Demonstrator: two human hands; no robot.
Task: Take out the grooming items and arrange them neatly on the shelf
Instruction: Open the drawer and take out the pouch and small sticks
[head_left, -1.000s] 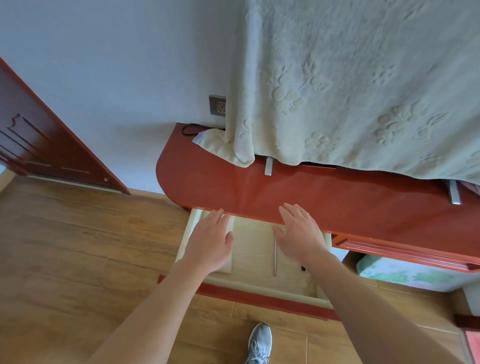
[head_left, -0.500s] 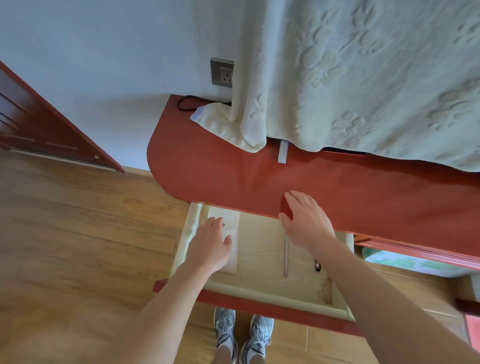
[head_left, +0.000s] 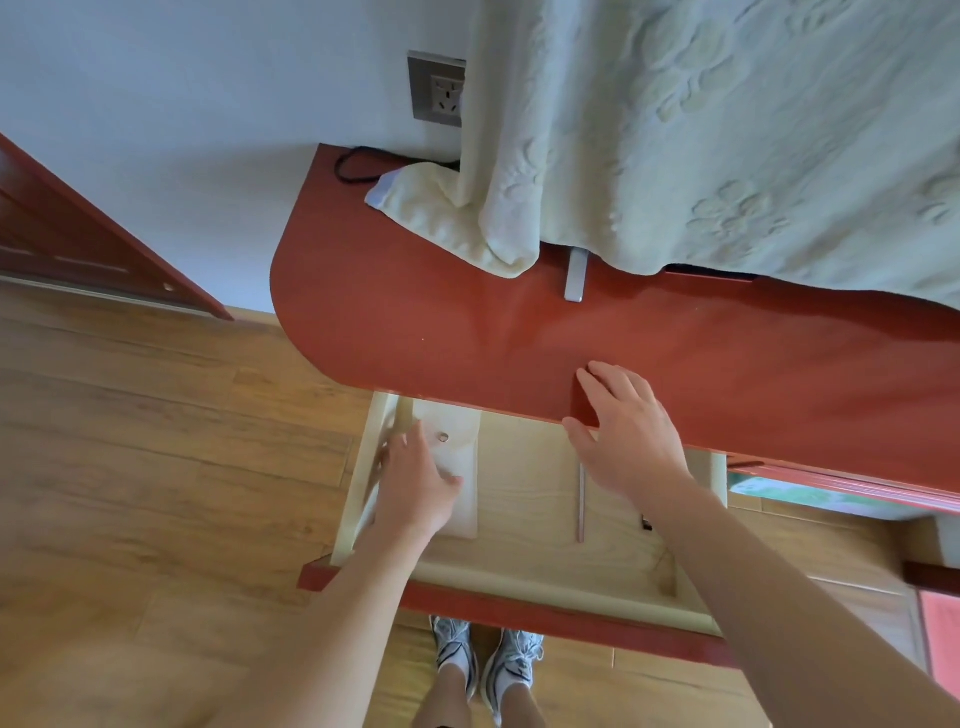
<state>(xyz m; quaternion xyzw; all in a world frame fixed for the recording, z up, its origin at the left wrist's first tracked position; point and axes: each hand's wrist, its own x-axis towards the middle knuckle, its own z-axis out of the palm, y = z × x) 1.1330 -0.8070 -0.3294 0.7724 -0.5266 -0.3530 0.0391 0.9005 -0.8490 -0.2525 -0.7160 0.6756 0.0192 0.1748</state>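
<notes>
A pale wooden drawer (head_left: 540, 577) with a red front stands pulled out under the red shelf top (head_left: 415, 332). Inside, at the left, lies a flat cream pouch (head_left: 462, 452) with a round snap. My left hand (head_left: 415, 483) rests on it, fingers spread, reaching toward the drawer's left wall. A thin metal stick (head_left: 581, 506) lies on the drawer floor in the middle, and a small dark item (head_left: 647, 522) lies to its right. My right hand (head_left: 628, 431) hovers open at the shelf's front edge, above the drawer, holding nothing.
A pale embossed cloth (head_left: 727, 130) drapes over something on the shelf, its corner lying on the red top. A silver bracket (head_left: 575, 278) pokes out beneath it. A wall socket (head_left: 439, 91) and black cable (head_left: 353, 166) sit behind. A red door (head_left: 78, 234) stands left. My shoes (head_left: 483, 660) are below.
The view has tipped downward and closer to the drawer. My left hand slid further onto the pouch toward the drawer's left side. My right hand stayed near the shelf edge.
</notes>
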